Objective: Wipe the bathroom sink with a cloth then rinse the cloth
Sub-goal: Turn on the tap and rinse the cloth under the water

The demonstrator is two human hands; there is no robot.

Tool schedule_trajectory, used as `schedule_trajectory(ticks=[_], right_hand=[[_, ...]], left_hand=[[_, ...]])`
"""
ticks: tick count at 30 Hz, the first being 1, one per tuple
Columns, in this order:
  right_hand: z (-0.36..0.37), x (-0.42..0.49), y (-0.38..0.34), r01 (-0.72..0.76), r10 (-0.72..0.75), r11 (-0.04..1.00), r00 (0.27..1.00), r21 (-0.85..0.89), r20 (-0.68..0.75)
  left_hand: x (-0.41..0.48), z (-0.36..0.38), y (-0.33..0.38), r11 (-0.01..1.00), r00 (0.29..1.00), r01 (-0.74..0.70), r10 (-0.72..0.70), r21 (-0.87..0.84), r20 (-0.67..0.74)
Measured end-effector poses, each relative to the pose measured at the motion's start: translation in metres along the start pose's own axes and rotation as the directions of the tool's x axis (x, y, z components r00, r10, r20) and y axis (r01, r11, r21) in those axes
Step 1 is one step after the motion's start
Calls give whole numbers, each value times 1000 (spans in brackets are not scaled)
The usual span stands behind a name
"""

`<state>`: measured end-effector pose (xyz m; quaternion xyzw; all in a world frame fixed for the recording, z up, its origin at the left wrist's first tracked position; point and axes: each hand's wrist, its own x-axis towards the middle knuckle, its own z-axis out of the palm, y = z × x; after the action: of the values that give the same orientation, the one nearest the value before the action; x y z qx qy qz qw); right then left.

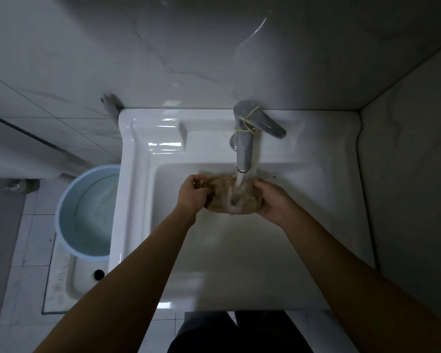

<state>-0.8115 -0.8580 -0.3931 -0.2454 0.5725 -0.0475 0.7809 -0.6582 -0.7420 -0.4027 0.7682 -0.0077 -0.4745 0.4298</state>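
Gripping cloth under faucet, bucket beside sink

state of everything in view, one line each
faucet: on, water running
rubber band: wrapped round the faucet
cloth: bunched, wet, under the stream
left hand: grips the cloth
right hand: grips the cloth
bucket: upright, holds water
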Motion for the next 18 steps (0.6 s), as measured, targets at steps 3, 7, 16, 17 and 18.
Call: schedule_trajectory(ticks=[3,7,16,17,18], right_hand=[[8,-3,4,-26,19,998,994,57,112],[14,-2,4,-16,6,998,985,59,175],[-5,8,-2,265,-350,911,903,-314,-252],[-6,7,-3,272,-337,928,904,-254,-263],[-5,6,-3,268,-302,950,920,-161,-248]], left_hand=[[-1,13,-7,999,1000,10,-11,-51,-9],[-15,30,-4,943,945,268,-217,-199,243],[-12,31,-13,933,973,210,-171,-293,153],[-10,31,-16,937,976,211,-189,-278,105],[-9,31,-19,939,976,215,-206,-266,63]])
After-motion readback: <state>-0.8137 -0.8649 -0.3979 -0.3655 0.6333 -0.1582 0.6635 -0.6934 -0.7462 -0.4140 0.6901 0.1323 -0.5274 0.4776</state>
